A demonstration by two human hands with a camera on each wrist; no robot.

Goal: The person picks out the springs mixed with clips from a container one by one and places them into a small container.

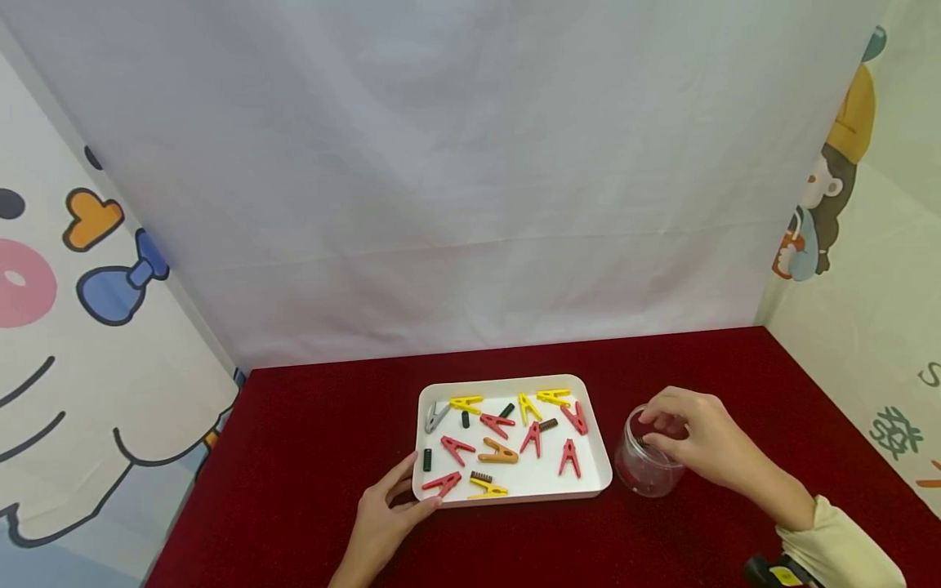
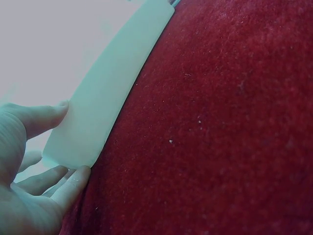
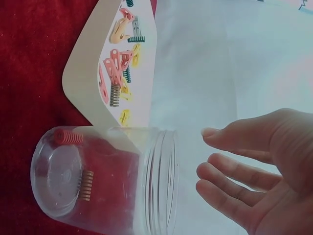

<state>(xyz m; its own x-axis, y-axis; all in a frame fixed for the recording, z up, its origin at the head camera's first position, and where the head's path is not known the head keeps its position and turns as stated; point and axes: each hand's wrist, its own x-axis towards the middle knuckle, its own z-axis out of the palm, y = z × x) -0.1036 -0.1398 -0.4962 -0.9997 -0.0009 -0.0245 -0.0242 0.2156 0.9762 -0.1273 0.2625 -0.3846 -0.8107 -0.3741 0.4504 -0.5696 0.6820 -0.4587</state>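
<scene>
Springs point(image 3: 86, 185), red and brown, lie in a clear jar point(image 1: 650, 475) beside a tray point(image 1: 529, 497) of clips point(image 1: 499, 452). The right hand point(image 1: 694, 433), fingers parted and empty, hovers by the jar's mouth; the left hand point(image 1: 384, 514) pinches the tray's corner.

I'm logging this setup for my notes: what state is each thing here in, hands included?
Clear jar: upright, uncovered
Red spring: inside the jar
Brown spring: inside the jar
White tray: lying flat, gripped at a corner
Clips: loose, scattered in the tray
Tray springs: loose among the clips
Left hand: gripping the tray
Right hand: at the jar's mouth, fingers apart
</scene>
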